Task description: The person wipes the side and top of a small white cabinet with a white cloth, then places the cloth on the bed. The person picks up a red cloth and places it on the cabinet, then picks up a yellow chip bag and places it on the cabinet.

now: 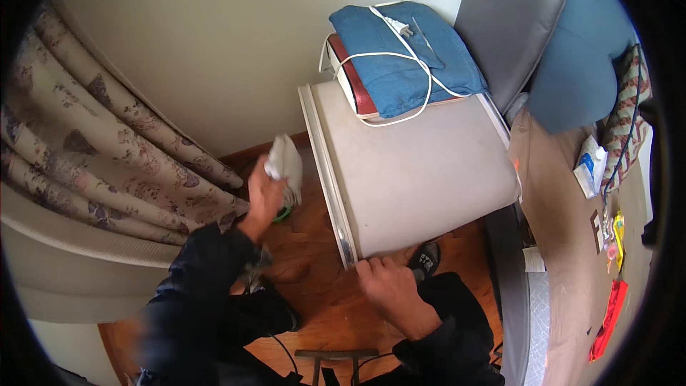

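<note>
A crumpled white cloth is gripped in my left hand, held above the floor between the curtain and a beige cabinet. My right hand has its fingers curled over the near left corner of that beige bedside cabinet. A pale trim strip runs along the cabinet's left edge, between my two hands. Something green, partly hidden, shows below my left wrist.
On the cabinet's far end lies a folded blue fabric pad with a white cord and plug, over a red and white box. A flowered curtain hangs at left. The bed at right holds small packets and a red strip.
</note>
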The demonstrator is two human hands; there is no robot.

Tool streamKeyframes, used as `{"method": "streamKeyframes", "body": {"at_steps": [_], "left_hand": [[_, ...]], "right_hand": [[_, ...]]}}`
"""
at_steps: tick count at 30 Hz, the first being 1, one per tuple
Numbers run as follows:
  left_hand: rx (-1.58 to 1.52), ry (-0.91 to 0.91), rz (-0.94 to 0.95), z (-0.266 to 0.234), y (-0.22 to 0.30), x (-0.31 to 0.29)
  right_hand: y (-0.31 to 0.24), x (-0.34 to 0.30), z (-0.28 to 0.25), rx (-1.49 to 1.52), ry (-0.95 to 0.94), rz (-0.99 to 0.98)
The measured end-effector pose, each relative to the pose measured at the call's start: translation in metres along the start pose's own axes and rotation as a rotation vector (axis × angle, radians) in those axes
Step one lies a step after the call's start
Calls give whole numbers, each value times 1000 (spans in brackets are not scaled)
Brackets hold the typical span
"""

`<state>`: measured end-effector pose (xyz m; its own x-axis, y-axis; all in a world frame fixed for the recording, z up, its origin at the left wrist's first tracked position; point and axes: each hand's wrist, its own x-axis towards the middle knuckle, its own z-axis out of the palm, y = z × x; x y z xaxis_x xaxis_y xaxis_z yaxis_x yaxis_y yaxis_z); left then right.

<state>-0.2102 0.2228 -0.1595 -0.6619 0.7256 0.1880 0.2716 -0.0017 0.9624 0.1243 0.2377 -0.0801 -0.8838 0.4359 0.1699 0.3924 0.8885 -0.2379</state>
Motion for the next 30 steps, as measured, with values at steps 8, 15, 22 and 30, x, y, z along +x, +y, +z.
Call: {"method": "streamKeyframes", "body": {"at_steps": [8, 15, 22, 30], "left_hand": [[16, 243, 174, 70, -66, 139], [-174, 176, 42, 89, -107, 77], [142, 132, 23, 98, -101, -121], [295, -583, -505, 35, -95, -225]], "right_hand": [[-1, 4, -11, 66, -68, 33], [-1, 7, -13, 52, -94, 24], [-6, 6, 5, -23, -10, 42], [-8, 0, 9, 11, -19, 55]]}}
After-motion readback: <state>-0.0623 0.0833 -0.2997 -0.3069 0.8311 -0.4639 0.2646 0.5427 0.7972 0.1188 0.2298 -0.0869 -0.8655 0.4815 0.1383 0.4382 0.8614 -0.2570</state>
